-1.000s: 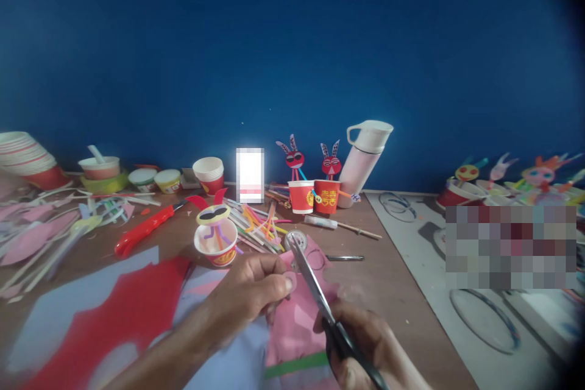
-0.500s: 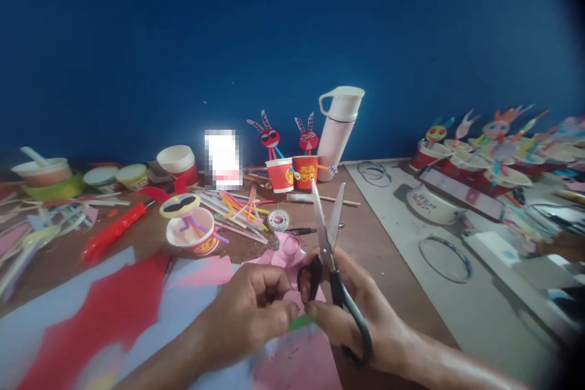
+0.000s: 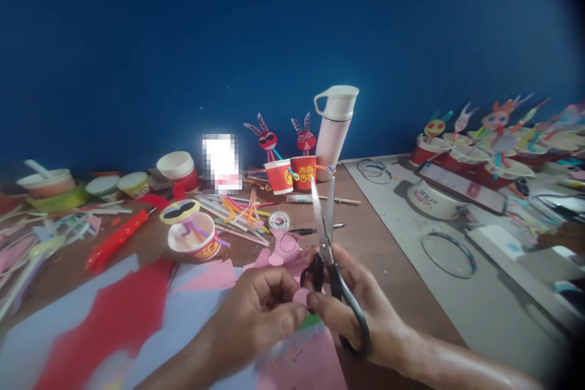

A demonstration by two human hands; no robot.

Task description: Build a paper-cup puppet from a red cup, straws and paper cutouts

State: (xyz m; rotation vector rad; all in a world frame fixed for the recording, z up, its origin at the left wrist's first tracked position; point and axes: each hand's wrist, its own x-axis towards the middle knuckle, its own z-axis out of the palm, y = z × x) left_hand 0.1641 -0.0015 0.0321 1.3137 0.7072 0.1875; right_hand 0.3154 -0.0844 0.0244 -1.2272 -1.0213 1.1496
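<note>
Pink paper disc [image 3: 300,297] pinched between both hands, open scissors [image 3: 325,246] in the right.
Left fingers [image 3: 284,321] closed, thumb and fingertips on disc's edge; right fingers [image 3: 336,312] curled shut round black handles, thumb at disc's 3 o'clock side. Scissors just off disc's 1 o'clock, blades part open, tips to 12, long axis roughly 12–5. Tape roll [image 3: 279,221] at disc's 11 o'clock on table [image 3: 388,256]; thermos [image 3: 333,140] near 12–1.

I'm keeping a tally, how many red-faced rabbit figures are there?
2: a red-faced rabbit above the left of two red cups, another above the right one. More may hide among the far-right figures.
</note>
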